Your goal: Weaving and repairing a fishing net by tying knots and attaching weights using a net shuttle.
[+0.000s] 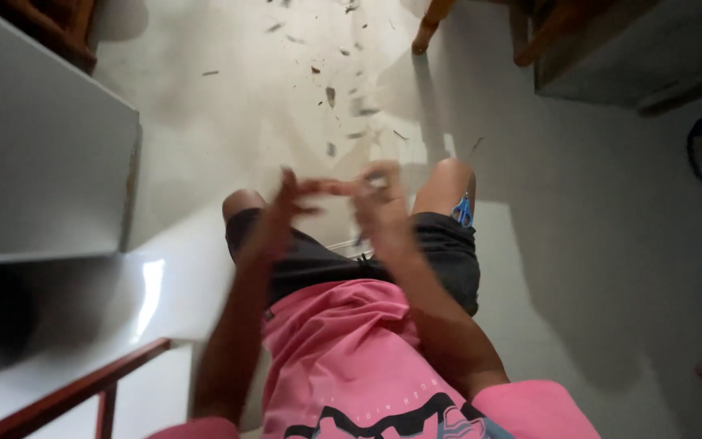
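- Head view looks straight down at a seated person in a pink shirt [343,349] and dark shorts [440,252], both hands raised at the centre of the frame.
- Left hand [274,215] and right hand [383,207] meet fingertip to fingertip; they are blurred, so I cannot tell whether they pinch something small or only touch.
- Blue-handled scissors [462,210] rest on the thigh at centre right, just beside the right hand (nearest thing to it).
- Judged by kind, the scissors are light, stiff and smooth, likely to slide off the leg; the handle loops are the safe place to grip.
- Pale floor [229,130] carries scattered small scraps [331,96] toward the top centre.
- Grey desk [34,162] fills the upper left; a wooden rail [83,390] crosses the lower left; chair legs [428,28] stand at the top.
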